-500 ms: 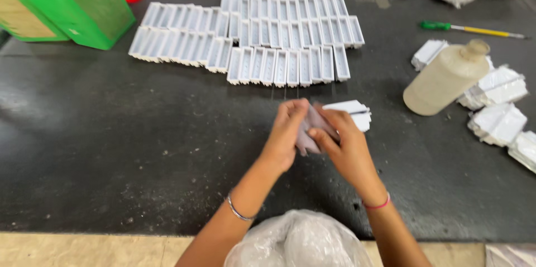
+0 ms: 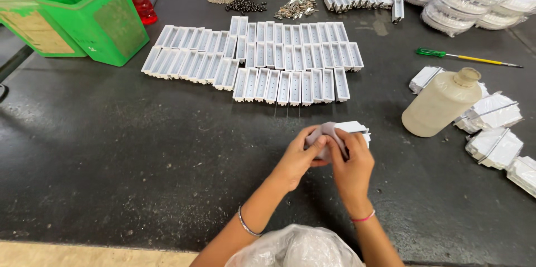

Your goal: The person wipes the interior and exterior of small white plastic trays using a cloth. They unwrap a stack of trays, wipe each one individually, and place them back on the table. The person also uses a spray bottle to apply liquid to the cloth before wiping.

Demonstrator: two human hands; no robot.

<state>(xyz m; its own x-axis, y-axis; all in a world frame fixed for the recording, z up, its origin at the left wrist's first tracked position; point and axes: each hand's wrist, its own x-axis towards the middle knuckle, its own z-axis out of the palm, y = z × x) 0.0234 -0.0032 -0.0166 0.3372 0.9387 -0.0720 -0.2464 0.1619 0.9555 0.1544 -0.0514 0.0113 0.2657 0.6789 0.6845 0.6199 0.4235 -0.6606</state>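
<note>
Dark worktop (image 2: 111, 149) carried rows of finished-looking white trays (image 2: 251, 57), while my left hand (image 2: 298, 158) and right hand (image 2: 352, 163) kept their grip clamped together on one small pale piece (image 2: 326, 131), stacks of white parts (image 2: 494, 127) unused.

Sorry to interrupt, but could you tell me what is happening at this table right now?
A person is holding a small white piece between both hands, the left hand and right hand pinching it together above a dark table. A small stack of white pieces lies just behind the hands. Farther back, rows of white trough-shaped parts are lined up side by side. A pale plastic bottle stands to the right, a green bin to the left.
</note>
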